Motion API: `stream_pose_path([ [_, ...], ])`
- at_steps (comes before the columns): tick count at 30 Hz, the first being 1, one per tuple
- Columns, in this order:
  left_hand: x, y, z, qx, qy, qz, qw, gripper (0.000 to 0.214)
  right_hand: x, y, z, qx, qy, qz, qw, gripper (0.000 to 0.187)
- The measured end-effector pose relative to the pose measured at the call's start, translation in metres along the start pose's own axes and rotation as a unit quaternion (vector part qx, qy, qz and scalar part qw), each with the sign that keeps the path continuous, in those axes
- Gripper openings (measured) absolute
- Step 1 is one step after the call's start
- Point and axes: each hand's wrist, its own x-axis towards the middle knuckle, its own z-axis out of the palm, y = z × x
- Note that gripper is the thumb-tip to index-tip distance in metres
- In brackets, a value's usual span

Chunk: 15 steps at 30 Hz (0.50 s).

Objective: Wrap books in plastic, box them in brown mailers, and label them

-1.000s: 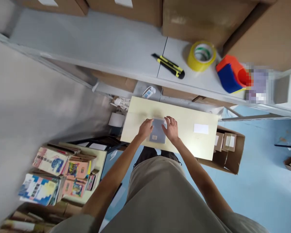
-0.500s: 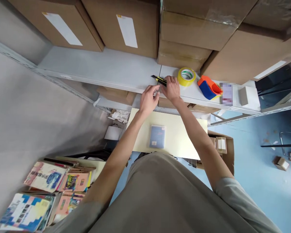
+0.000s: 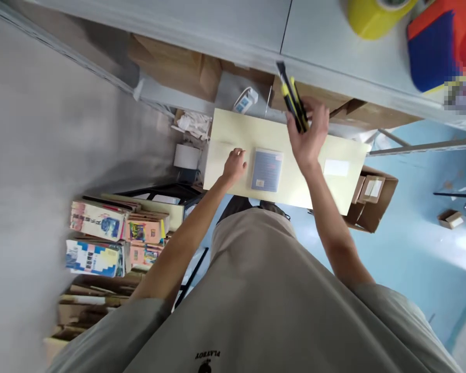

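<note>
Blue flooring (image 3: 407, 259) spread to the right of both sets of fingers, while a grey metal shelf (image 3: 202, 18) ran across beyond them, past a pale-yellow rectangular tabletop (image 3: 229, 129). The right hand (image 3: 308, 142) had its thumb and fingers clamped on the rear part of a slim black-and-yellow utility knife (image 3: 294, 103), whose dark front end pointed away from those fingers toward the shelf.

Handling the knife well, as far as could be judged, called for a snug grip kept well behind that front end, with the tip turned from the body and from the left hand (image 3: 234, 166). Whether any blade stood out could not be told, so treating it as sharp seemed wise. Slow movement looked sensible too, since a flat blue rectangular booklet (image 3: 267, 171) lay on the tabletop between the two hands, just beside the left fingers but apart from them.

Those left fingers were loosely curled, thumb a little apart, with nothing seen between them; contact with the tabletop could not be made out.

The booklet looked flat and even, with a paler border, faint reddish marks toward its far side and a small whitish label (image 3: 260, 183) at its near corner, on the side toward the left fingers.
</note>
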Motion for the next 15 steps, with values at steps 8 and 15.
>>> stream_pose_path([
  [8,-0.001,-0.033,0.057,0.007,-0.106,0.077,0.991,0.061,-0.173,0.045,0.071,0.042,-0.093,0.243,0.965,0.047],
  [15,-0.003,-0.036,0.056,0.027,-0.118,0.099,0.988,0.066,-0.215,0.024,0.119,0.033,-0.122,0.353,0.927,0.051],
])
